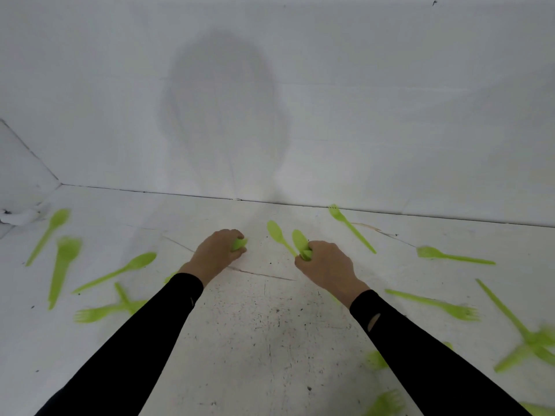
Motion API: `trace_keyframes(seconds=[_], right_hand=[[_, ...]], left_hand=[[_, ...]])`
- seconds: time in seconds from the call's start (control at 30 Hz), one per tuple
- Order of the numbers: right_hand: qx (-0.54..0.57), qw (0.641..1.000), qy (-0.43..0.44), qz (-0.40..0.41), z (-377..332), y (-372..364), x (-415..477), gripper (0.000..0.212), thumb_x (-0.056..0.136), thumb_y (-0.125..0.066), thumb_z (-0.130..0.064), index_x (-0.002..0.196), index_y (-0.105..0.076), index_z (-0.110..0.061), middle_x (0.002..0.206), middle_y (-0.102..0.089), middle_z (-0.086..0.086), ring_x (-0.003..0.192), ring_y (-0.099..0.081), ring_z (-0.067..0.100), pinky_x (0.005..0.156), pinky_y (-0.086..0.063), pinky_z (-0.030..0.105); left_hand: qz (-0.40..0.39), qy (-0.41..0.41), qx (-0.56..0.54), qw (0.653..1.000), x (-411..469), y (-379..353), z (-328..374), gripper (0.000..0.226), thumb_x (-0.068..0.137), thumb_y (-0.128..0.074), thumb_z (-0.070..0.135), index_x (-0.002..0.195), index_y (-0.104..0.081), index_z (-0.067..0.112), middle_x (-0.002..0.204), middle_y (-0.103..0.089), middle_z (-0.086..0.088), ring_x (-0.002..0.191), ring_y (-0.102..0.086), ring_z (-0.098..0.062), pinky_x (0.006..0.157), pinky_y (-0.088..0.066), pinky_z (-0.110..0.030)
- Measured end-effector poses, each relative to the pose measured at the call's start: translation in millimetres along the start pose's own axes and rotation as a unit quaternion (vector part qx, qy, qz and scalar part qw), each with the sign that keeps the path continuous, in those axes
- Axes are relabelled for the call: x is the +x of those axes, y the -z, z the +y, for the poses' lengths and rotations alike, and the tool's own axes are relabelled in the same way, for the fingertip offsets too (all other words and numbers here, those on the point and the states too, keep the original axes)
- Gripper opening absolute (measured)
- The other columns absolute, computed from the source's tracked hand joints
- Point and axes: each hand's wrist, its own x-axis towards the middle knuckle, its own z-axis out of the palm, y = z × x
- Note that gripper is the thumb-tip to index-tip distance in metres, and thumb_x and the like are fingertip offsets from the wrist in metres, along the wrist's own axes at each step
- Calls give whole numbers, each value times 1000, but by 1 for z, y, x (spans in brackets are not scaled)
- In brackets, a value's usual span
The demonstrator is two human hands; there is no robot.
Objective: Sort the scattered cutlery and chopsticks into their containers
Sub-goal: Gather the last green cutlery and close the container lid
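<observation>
We see the left hand [217, 253] near the middle of the white bench [270, 340], its fingers curled round a green piece of cutlery [239, 244] that is mostly hidden. The right hand [326, 265], just beside it, grips two green spoons [277, 234], bowls toward the far edge. Green forks [350, 226] and loose spoons [120, 271] lie scattered toward the left and right edges.

no readable text or labels anywhere.
</observation>
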Motion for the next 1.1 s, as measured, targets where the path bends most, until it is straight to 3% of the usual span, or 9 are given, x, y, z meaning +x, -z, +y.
trace_keyframes(seconds=[0.1, 0.2, 0.3, 0.4, 0.5, 0.7, 0.87, 0.97, 1.1], right_hand=[[1, 1000, 3, 0, -2, 1, -8, 30, 90, -55, -37, 69, -40, -21, 69, -47, -5, 64, -47, 18, 52, -30, 26], [12, 1000, -1, 3, -4, 6, -17, 30, 89, -56, -37, 69, -41, -19, 69, -48, -4, 64, -47, 18, 54, -33, 27], [21, 1000, 9, 2, -9, 13, -27, 34, 88, -57, -37, 66, -38, -20, 67, -47, -5, 63, -47, 19, 53, -32, 27], [39, 999, 28, 9, -16, 20, -39, 36, 89, -57, -39, 66, -37, -20, 66, -48, -5, 60, -47, 18, 52, -33, 28], [36, 997, 68, 10, -27, 21, -59, 37, 89, -58, -39, 65, -37, -21, 64, -46, -5, 62, -46, 19, 51, -30, 28], [20, 995, 92, 31, -38, 10, -104, 36, 89, -58, -36, 66, -33, -22, 62, -44, -7, 65, -47, 21, 52, -31, 29], [-30, 987, 133, 83, -38, 5, -130, 28, 92, -55, -43, 86, -41, -20, 70, -46, -8, 68, -47, 22, 59, -33, 30], [-68, 980, 161, 90, -33, 13, -139, 28, 93, -54, -43, 89, -40, -20, 77, -49, -6, 69, -47, 21, 59, -33, 30], [-67, 976, 193, 81, -19, 25, -148, 33, 96, -51, -47, 83, -39, -19, 69, -48, -7, 61, -44, 18, 54, -32, 30]], left_hand=[[-19, 20, -131, 991, -5, 10, 19, 23, 88, -70, 38, 96, -64, 17, 86, -63, 2, 80, -57, -14, 63, -40, -21], [3, 15, -269, 963, -18, 25, 37, 22, 90, -68, 36, 106, -64, 21, 91, -63, 6, 80, -58, -10, 69, -45, -19], [-14, 15, -507, 862, -36, 38, 50, 30, 96, -61, 25, 126, -57, 24, 91, -69, -8, 86, -70, -22, 78, -57, -28], [-16, 38, -681, 731, -55, 35, 60, 24, 100, -51, 17, 123, -59, 16, 87, -68, -9, 76, -67, -21, 72, -57, -29], [-3, 69, -733, 677, -72, 23, 67, 21, 101, -48, 11, 116, -62, 11, 91, -68, -4, 70, -63, -13, 65, -56, -27], [24, 118, -754, 646, -101, 8, 85, 20, 98, -55, 23, 117, -58, 15, 95, -66, -2, 78, -62, -15, 66, -54, -31], [96, 197, -720, 659, -115, 9, 113, 50, 79, -80, 30, 113, -45, 17, 81, -60, -7, 56, -56, -17, 59, -51, -33], [99, 190, -711, 670, -119, 8, 125, 41, 89, -72, 22, 121, -48, 20, 83, -56, -6, 59, -55, -15, 57, -50, -30], [85, 153, -719, 673, -126, 5, 138, 20, 100, -54, 17, 118, -57, 23, 107, -65, -10, 82, -63, -20, 78, -55, -36]])
